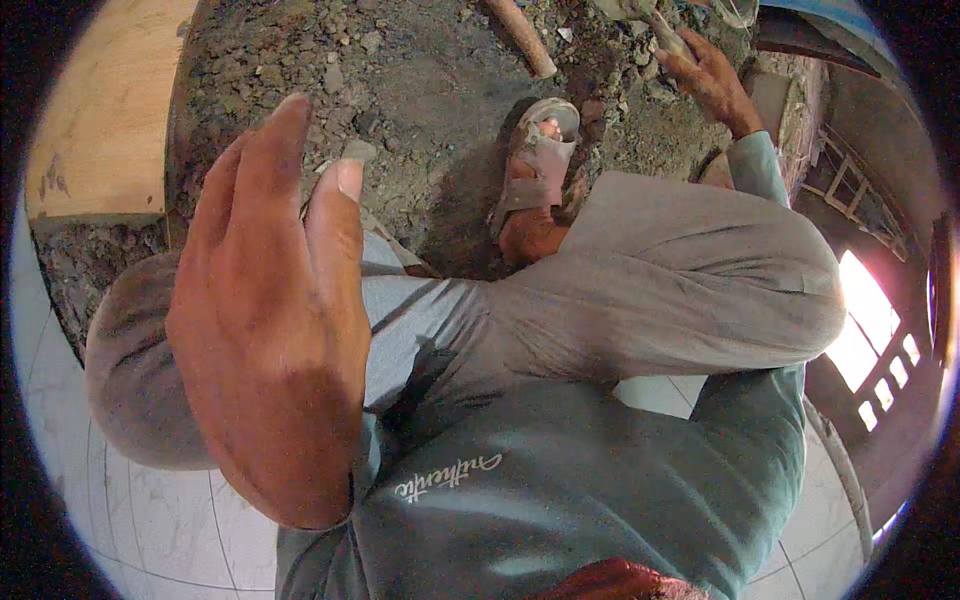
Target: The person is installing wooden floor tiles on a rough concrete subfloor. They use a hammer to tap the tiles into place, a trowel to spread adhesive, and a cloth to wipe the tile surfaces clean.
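Observation:
My left hand (270, 310) is large in the foreground above my lap, palm down, thumb apart from the loosely curved fingers; I see nothing clearly held, though a small grey piece shows behind the thumb tip. At the upper right, my right hand (715, 85) grips a dust-covered tool (668, 42), whose working end is hard to make out. My right foot, in a dusty sandal (548, 160), rests on the dark rubble (410, 80) between the hands. A rusty rod or pipe (525, 35) lies above the sandal.
A pale wooden board (100, 110) stands at the left edge of the dug strip. White floor tiles (160, 510) surround my seat. My bent legs (680, 270) cross the middle. At the right are a pale ladder-like frame (855, 195) and a bright opening (865, 320) in the wall.

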`<act>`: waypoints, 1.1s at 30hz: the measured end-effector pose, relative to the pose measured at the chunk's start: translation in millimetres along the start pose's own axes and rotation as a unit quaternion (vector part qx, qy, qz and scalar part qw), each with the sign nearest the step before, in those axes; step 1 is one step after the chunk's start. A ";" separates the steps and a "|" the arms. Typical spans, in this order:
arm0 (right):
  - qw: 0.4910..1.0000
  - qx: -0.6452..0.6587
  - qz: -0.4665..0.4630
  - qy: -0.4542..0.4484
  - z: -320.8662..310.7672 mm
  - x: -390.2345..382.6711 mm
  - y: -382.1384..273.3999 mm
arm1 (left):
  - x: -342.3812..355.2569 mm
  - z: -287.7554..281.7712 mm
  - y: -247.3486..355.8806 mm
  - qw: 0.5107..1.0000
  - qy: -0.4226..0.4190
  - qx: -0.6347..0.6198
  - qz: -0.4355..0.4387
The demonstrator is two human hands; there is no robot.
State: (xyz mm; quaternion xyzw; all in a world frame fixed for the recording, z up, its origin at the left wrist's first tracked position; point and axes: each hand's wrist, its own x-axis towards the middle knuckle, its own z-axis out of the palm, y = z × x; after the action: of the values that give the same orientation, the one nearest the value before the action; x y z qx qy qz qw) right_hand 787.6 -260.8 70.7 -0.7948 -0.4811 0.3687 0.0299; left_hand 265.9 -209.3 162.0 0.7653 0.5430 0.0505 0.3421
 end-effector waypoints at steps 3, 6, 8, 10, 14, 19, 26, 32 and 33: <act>0.999 0.021 0.011 -0.028 10.4 -0.9 -10.3 | 10.0 2.5 0.6 1.000 -0.014 0.004 0.004; 0.996 0.048 -0.026 -0.068 26.0 14.9 -20.7 | 19.5 4.8 1.5 0.999 -0.028 0.024 -0.018; 0.998 0.022 -0.049 -0.036 37.1 28.9 -18.5 | 24.7 7.1 2.1 0.998 -0.038 0.037 -0.043; 0.989 0.037 -0.141 0.033 46.4 37.5 -9.2 | 29.4 11.6 3.9 0.996 -0.043 0.044 -0.064; 0.993 0.094 -0.039 0.063 49.1 14.3 20.3 | 43.6 26.2 6.9 0.997 -0.071 0.009 -0.037; 0.993 0.088 0.066 0.040 43.7 -38.6 37.3 | 54.3 38.3 15.2 0.990 -0.137 -0.021 -0.011; 0.987 0.087 0.135 0.021 47.1 -71.4 16.2 | 56.9 38.7 12.6 0.994 -0.108 -0.022 0.003; 0.986 0.083 0.143 0.004 51.4 -94.5 2.2 | 46.7 22.6 11.4 0.997 -0.069 -0.027 0.004; 0.987 0.083 0.141 0.001 53.2 -96.5 -0.4 | 42.2 18.9 11.6 0.998 -0.060 -0.029 0.003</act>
State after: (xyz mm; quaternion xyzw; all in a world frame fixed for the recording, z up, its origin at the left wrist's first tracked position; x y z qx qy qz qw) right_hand 729.0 -352.8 86.0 -0.8499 -0.3322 0.4067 0.0442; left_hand 300.8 -183.6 141.9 0.7582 0.5176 0.0207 0.3958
